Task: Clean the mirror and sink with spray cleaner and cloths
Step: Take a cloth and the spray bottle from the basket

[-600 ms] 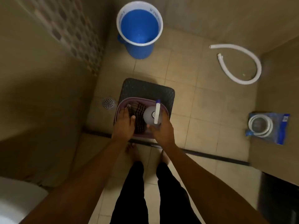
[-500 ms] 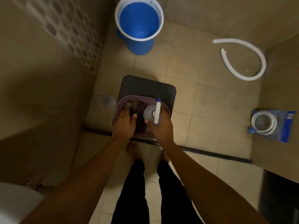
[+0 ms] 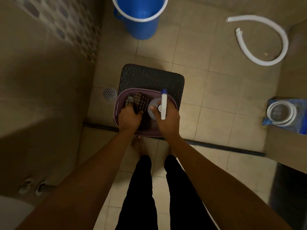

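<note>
Both of my hands are down in the purple slotted plastic basket (image 3: 118, 107), which sits on a dark woven square stool (image 3: 149, 77). My right hand (image 3: 168, 121) is curled round the neck of the clear spray bottle with the white trigger and blue nozzle (image 3: 163, 105), thumb across the near side, nozzle pointing away from me. My left hand (image 3: 129, 117) has its fingers bent into the dark chequered cloth (image 3: 144, 103) lying in the basket beside the bottle; I judge it is gripping a fold, though the fingertips are hidden.

To do this pick-up well, I would lift the bottle straight up, keeping it upright and my finger off the trigger, and gather the cloth in one bunch so nothing snags on the basket wall or tips it off the stool.

Both arms reach nearly straight down and forward, wrists close together over the basket, my legs below.

Farther out: a round metal floor drain (image 3: 110, 94) just left of the stool, a blue bucket with a white rim (image 3: 141, 25) beyond, a curved white corrugated hose (image 3: 274, 39) at the right, and a coiled white hose in a blue packet (image 3: 282, 113). Neither mirror nor sink is clearly in view.
</note>
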A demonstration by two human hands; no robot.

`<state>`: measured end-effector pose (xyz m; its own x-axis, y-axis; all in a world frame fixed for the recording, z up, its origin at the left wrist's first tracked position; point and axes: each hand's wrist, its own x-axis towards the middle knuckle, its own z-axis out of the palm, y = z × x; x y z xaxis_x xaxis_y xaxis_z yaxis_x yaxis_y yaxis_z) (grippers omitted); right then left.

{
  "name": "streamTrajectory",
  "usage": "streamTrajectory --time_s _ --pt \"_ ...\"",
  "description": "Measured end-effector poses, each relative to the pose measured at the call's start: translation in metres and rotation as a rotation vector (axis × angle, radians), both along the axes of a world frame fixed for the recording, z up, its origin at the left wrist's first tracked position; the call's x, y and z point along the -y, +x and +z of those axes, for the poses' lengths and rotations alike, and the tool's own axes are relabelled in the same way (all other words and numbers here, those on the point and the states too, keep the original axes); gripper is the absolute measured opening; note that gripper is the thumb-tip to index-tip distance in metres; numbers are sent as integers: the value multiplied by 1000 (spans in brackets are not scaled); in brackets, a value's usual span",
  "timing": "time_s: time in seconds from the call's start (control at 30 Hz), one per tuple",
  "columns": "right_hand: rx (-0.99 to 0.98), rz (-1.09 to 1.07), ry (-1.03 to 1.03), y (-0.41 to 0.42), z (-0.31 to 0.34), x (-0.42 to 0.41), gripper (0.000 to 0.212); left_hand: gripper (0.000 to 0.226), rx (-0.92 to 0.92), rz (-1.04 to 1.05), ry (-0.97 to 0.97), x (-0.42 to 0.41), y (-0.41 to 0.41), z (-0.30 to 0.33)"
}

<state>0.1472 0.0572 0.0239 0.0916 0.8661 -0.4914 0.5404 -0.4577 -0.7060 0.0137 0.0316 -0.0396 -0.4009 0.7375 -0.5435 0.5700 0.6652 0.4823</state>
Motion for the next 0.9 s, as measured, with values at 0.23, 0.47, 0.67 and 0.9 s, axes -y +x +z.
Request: streamTrajectory --time_s 0.23,0.47,0.67,0.9 --pt "-40 -54 148 -1 12 0 28 25 -34 101 7 -1 -1 9" --pt "-126 -151 238 2 32 -4 19 30 -88 192 -87 -7 11 25" --pt "-202 -192 247 4 35 -1 20 25 -99 147 -228 -14 12 15" --pt "-260 -195 267 5 42 3 23 36 -141 100 -231 -14 13 9"
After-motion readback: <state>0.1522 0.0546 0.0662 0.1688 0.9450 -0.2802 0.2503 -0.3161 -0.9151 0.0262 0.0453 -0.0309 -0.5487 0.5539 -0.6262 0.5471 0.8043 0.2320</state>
